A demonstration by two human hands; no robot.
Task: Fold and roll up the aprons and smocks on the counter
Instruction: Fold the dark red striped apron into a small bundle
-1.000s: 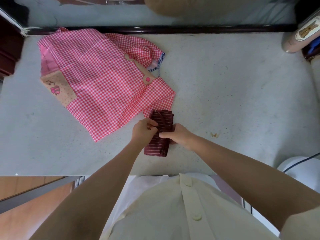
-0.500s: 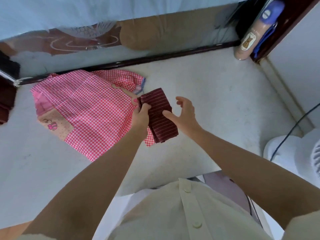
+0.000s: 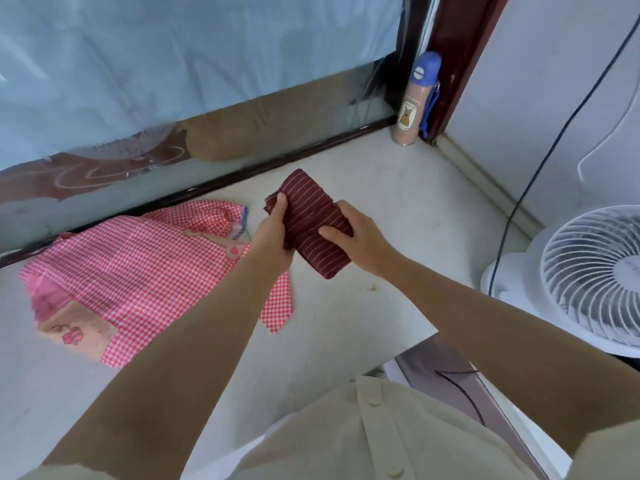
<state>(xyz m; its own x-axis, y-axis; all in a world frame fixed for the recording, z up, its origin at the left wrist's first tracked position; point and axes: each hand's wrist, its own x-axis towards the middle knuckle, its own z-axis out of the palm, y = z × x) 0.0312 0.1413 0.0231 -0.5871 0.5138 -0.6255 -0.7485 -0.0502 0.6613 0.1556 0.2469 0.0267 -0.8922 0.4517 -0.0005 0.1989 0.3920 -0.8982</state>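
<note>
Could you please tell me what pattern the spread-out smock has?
Red-and-white gingham smock, clearest in head view.

Off to the side there's a pink bottle [image 3: 414, 102] with a blue cap, a blue strap and a little animal label. It's standing upright, right against a dark wooden frame [image 3: 457, 64]. Left of the bottle there's a pane covered in pale blue film [image 3: 173, 64]. Well right of the bottle, nearer the camera, sits a white fan [image 3: 588, 278]. A black cable [image 3: 554, 142] runs down the white wall [image 3: 536, 46] between the two.
</note>
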